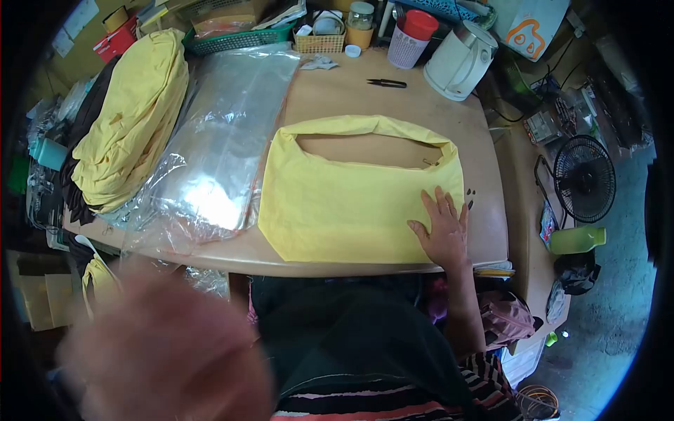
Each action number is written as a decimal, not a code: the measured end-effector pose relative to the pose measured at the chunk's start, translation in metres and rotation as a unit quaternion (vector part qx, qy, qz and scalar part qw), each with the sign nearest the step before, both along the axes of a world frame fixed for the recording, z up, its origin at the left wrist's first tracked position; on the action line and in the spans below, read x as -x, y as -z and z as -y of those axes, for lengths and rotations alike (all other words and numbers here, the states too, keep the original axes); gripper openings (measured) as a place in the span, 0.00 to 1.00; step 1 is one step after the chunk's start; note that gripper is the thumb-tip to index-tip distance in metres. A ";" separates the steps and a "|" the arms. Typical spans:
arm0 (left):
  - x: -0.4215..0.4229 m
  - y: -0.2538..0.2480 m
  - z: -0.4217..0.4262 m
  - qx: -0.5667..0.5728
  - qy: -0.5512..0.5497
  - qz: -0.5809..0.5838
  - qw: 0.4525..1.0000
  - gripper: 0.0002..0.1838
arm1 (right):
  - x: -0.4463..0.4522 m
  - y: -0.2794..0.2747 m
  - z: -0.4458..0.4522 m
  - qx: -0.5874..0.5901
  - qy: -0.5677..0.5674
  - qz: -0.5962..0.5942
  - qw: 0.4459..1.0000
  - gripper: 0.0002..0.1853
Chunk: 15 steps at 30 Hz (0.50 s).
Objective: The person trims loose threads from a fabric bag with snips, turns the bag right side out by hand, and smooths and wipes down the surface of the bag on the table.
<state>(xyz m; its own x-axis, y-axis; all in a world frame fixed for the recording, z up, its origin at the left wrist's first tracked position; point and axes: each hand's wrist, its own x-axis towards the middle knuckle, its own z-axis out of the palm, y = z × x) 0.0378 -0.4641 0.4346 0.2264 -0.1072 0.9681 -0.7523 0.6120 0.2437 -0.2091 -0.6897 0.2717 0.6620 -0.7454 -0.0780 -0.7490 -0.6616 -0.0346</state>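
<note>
A yellow cloth bag (351,210) lies flat on the table, its wide strap looped at the far side. My right hand (446,231) rests palm down on the bag's lower right part, fingers spread, holding nothing. Close to the camera at the lower left is a large, smeared skin-coloured shape, my left hand (168,344); its fingers cannot be made out, nor whether anything is in it. Left of the bag lie clear plastic sleeves (232,133), shiny with glare. Beyond them is a heaped pile of yellow cloth (133,119).
Small black snips (387,83) lie behind the bag. Along the back stand a white kettle (460,59), a cup with a red top (411,42), a jar (360,17) and baskets (319,42). A black fan (584,179) and green bottle (577,241) are at the right.
</note>
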 end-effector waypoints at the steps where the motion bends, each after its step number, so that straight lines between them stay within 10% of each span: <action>1: 0.006 0.020 0.021 -0.080 0.018 -0.027 0.996 0.10 | -0.004 0.001 0.003 0.000 0.001 0.002 1.000 0.34; 2: 0.014 0.036 0.040 -0.333 0.104 -0.042 0.936 0.09 | -0.011 0.002 0.008 0.017 -0.016 0.046 0.999 0.35; 4: 0.013 0.111 0.083 -0.457 0.130 0.011 0.880 0.23 | -0.020 0.010 0.012 0.033 -0.032 0.090 0.995 0.36; 7: -0.001 0.185 0.098 -0.582 -0.126 0.164 0.786 0.31 | -0.032 0.027 0.014 0.067 -0.064 0.075 0.993 0.39; 15: -0.009 0.182 0.082 -0.676 -0.169 0.138 0.704 0.38 | -0.038 0.018 0.011 0.010 -0.085 0.048 0.995 0.41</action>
